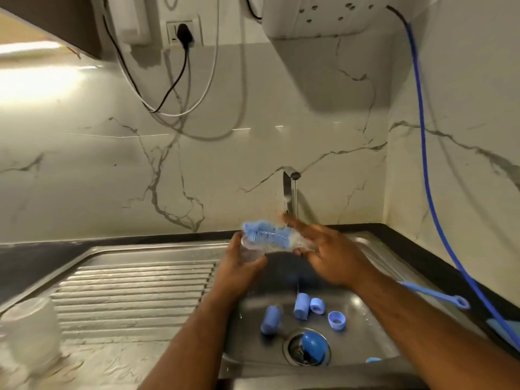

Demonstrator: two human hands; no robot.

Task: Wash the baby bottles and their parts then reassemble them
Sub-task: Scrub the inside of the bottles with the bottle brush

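Clear bottle [249,250] is gripped by the left hand [239,271], fingers curled round it, at frame centre above the sink [247,361]. Blue brush [264,233] is seen at the bottle's top, below the running tap [289,190]. Right hand [334,257] is blurred beside the brush; its grip cannot be told. Blue bottle parts [301,306] are scattered in the basin, lower centre, near the drain [294,351].

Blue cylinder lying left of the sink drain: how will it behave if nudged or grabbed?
The blue cylinder lies on its side, so a nudge would probably roll it. The tap is running and the sink looks wet: likely slippery. It is small, so probably light.
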